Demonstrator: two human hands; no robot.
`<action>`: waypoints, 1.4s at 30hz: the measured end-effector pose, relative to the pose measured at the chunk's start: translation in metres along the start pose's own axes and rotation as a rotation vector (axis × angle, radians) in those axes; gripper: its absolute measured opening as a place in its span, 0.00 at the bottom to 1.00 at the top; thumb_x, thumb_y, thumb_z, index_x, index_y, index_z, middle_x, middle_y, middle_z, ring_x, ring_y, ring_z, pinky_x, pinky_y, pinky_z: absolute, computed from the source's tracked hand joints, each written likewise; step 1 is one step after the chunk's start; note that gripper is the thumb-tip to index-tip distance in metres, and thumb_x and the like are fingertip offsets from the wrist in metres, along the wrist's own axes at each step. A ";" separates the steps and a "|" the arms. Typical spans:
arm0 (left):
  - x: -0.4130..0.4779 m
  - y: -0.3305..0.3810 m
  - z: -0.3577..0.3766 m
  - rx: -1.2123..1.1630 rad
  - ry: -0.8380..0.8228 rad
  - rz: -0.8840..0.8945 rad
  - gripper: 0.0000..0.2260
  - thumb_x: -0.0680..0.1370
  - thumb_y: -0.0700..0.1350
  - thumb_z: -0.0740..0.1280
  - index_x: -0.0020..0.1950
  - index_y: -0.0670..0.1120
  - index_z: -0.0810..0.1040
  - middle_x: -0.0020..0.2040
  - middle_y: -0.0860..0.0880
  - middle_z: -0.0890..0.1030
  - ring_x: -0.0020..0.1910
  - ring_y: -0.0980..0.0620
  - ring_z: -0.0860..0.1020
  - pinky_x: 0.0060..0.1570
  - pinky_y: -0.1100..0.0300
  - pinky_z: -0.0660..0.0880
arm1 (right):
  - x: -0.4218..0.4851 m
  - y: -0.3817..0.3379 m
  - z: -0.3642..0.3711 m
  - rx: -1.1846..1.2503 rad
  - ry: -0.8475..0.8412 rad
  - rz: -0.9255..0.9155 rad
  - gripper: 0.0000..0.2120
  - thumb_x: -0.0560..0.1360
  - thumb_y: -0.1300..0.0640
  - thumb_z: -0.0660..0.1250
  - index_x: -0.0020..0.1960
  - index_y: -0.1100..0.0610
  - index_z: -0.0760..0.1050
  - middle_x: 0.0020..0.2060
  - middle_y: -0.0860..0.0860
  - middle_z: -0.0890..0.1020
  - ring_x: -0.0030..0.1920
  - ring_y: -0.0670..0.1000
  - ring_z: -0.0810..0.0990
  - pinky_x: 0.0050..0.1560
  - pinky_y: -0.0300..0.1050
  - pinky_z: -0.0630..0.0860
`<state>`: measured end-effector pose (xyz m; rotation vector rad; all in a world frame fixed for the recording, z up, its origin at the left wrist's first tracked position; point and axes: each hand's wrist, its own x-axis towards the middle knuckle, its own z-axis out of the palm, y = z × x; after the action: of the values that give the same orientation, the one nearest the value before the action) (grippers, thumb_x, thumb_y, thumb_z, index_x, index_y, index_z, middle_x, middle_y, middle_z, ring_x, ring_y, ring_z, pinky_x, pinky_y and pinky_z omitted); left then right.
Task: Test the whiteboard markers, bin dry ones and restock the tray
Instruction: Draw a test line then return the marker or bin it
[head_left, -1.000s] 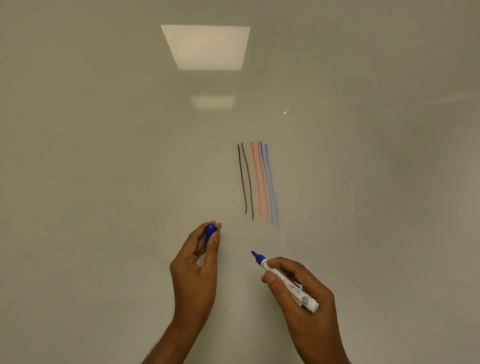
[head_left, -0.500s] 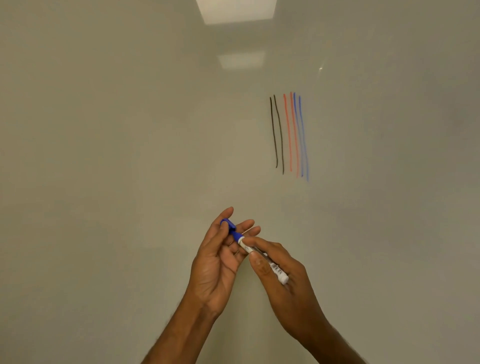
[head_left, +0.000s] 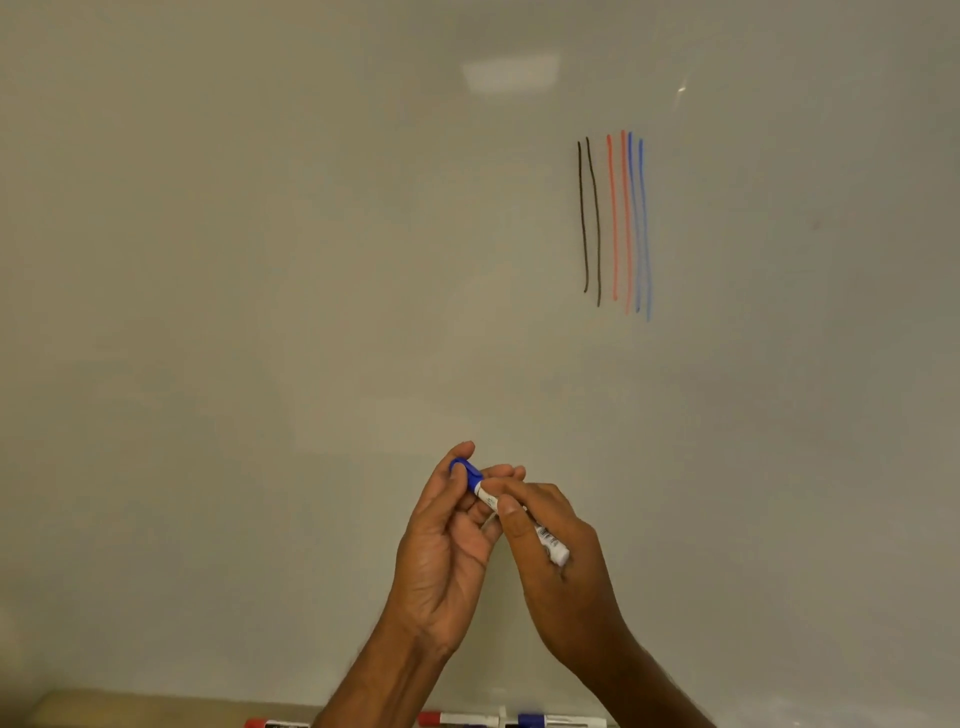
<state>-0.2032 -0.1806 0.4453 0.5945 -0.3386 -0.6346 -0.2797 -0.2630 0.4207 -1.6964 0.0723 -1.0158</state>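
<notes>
Head view faces a smooth, glossy whiteboard (head_left: 260, 312). A narrow brownish tray (head_left: 156, 706) runs along its lower edge. Three white-barrelled markers lie on their sides in the tray, all cut off by the frame: a red-capped marker (head_left: 260, 723) at the left, a second red-capped marker (head_left: 452, 719) near the middle, and a blue-capped marker (head_left: 550, 721) just beside it. High on the right of the board stand thin upright strokes close together: two black lines (head_left: 589, 218), two red lines (head_left: 618, 218) and two blue lines (head_left: 640, 223). Below them, above the tray, both hands hold the blue marker (head_left: 548, 540), a slim white cylinder with a printed label, tilted up to the left. The left hand (head_left: 447, 545) pinches the blue cap (head_left: 467, 473) at the barrel's end with its fingers (head_left: 462, 449). The right hand (head_left: 571, 571) has its fingers curled round the barrel.
</notes>
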 end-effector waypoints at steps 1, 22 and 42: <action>-0.002 0.000 -0.007 -0.002 0.017 -0.005 0.13 0.85 0.41 0.58 0.66 0.43 0.77 0.56 0.31 0.82 0.57 0.38 0.84 0.52 0.48 0.84 | -0.003 0.004 0.004 0.003 -0.017 0.018 0.14 0.79 0.50 0.62 0.61 0.50 0.80 0.54 0.45 0.83 0.57 0.44 0.81 0.59 0.37 0.77; -0.050 0.010 -0.263 0.361 0.549 -0.109 0.13 0.86 0.40 0.58 0.66 0.44 0.78 0.59 0.39 0.85 0.61 0.39 0.82 0.68 0.39 0.74 | -0.110 0.150 0.133 -0.249 -0.394 0.496 0.06 0.79 0.53 0.67 0.47 0.43 0.80 0.37 0.46 0.81 0.38 0.44 0.78 0.39 0.35 0.74; -0.046 -0.015 -0.500 1.804 0.400 -0.004 0.20 0.84 0.45 0.59 0.77 0.46 0.71 0.77 0.51 0.67 0.78 0.50 0.64 0.76 0.51 0.58 | -0.106 0.338 0.301 -0.634 -0.545 0.496 0.06 0.81 0.53 0.63 0.55 0.51 0.77 0.46 0.46 0.81 0.42 0.43 0.77 0.37 0.28 0.69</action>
<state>-0.0115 0.0450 0.0399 2.3962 -0.4724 -0.0243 -0.0071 -0.1132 0.0750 -2.3159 0.4728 -0.1315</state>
